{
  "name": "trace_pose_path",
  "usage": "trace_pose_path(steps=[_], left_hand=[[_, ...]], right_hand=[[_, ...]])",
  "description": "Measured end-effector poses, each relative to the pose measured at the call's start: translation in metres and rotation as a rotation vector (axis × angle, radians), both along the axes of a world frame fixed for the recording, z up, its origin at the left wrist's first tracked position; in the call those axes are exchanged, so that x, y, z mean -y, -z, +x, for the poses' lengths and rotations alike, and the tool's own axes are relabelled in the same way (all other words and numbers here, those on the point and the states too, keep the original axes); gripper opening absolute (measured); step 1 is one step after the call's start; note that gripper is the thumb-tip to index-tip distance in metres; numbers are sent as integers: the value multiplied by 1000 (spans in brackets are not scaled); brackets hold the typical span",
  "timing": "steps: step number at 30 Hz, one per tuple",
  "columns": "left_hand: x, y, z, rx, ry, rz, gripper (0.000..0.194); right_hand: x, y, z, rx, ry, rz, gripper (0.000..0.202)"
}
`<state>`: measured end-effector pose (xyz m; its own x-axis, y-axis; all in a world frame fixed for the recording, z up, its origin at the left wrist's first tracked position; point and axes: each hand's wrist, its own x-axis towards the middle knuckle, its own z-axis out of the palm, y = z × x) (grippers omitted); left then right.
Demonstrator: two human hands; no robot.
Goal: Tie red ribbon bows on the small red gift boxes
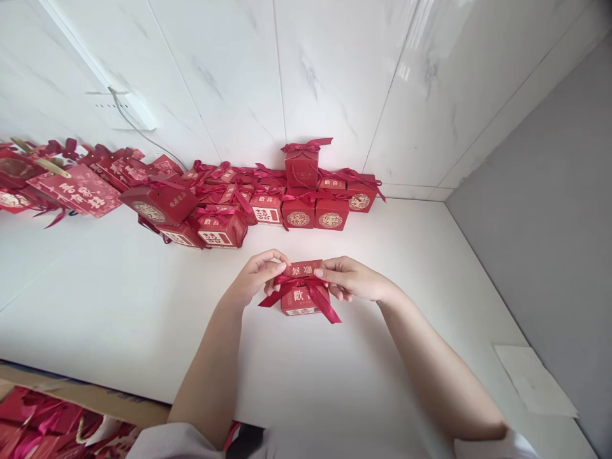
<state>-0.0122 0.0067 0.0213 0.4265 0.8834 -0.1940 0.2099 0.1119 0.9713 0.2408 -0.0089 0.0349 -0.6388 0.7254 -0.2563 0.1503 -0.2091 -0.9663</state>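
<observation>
A small red gift box (pixel 291 303) with pale Chinese characters sits on the white table in front of me. Around its middle runs a crimson ribbon (pixel 327 307), tied at the top, its tails spread left and right over the near side. At the box's upper left edge, my left hand (pixel 255 275) has thumb and forefinger closed on it, close to the ribbon. My right hand (pixel 351 278) grips the upper right corner, thumb on top and the other fingers curled down the side. The fingertips behind the box are partly hidden.
Several similar red boxes with bows (pixel 299 213) line the wall, some stacked. Red character-printed bags (pixel 76 188) lie farther left. At lower left, a cardboard carton (pixel 95 398) holds more red packages. A white paper sheet (pixel 535 379) lies right, beside a grey panel (pixel 540 191).
</observation>
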Motion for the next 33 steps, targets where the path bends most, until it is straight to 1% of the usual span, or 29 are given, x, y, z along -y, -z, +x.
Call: trace_pose_path(steps=[2,5,8,10,12,14,16,21,26,29,33], left_hand=[[1,0,3,-16,-14,-7,30],[3,-1,9,-19,12,-39,30],[8,-3,14,-113,25,35,30],[11,-3,17,-223,11,135,29],[14,-3,20,-308,-5,210,28],[17,-4,23,-350,-4,239,28],[19,-5,25,-366,20,248,25],[23,-11,29,-381,122,238,19],[22,-13,28,-369,151,230,21],[18,-10,23,-263,128,161,24],[10,-3,16,-94,85,41,23]], right_hand=[[0,0,0,11,5,12,42],[-1,3,1,19,7,36,42],[-1,8,0,44,30,69,44],[-1,10,-2,63,71,160,46],[0,11,-5,99,148,326,43],[1,12,-7,131,230,486,38],[1,14,-10,123,261,567,37],[-2,21,-11,81,215,544,37],[-7,29,-8,40,188,504,36],[-9,31,-7,-31,173,413,39],[-11,32,-3,-93,87,255,34]])
